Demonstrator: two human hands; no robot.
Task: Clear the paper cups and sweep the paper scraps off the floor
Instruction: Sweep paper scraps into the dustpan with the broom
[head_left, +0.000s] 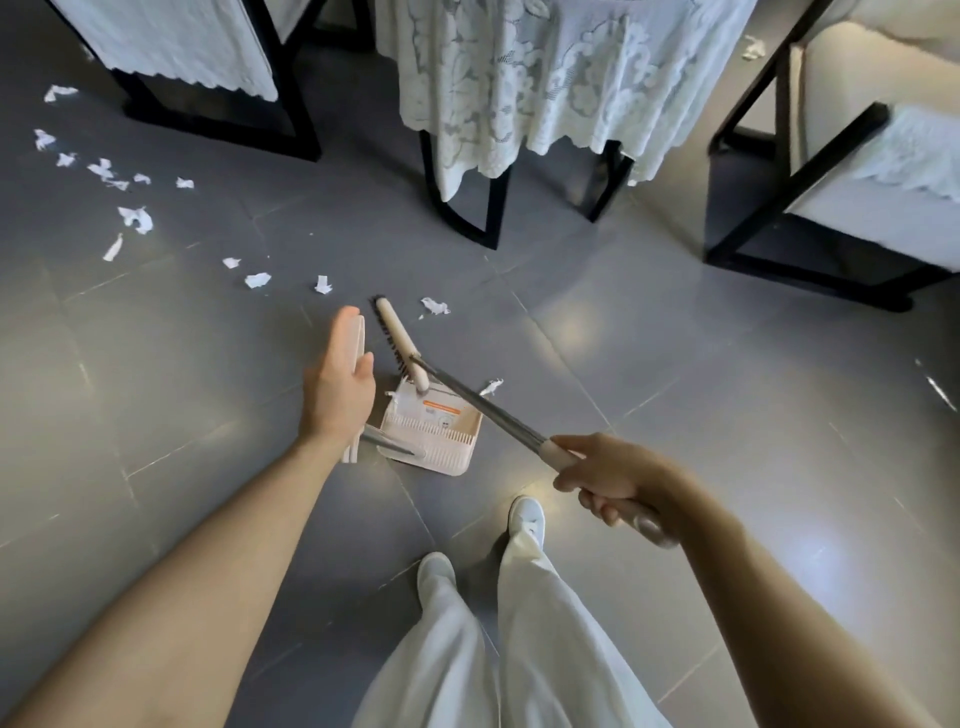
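- I am wrapping my right hand (608, 480) firmly round the cream grip of the grey metal-poled broom (483, 410), holding it near its end, I judge, for reach.
- The pole is running from near right to far left. Its cream brush head (400, 343) is lying near-to-far, dark bristles facing left, at the mouth of the pale pink plastic dustpan (431, 431).
- My left hand (337, 384) is hovering with fingers straight and together, holding nothing, just beside the dustpan's cream upright handle (351, 447), probably to steady it.
- White torn paper scraps (136, 218) are lying mostly far left on the grey tiled floor (623, 338), with two near the brush. No paper cups are showing.
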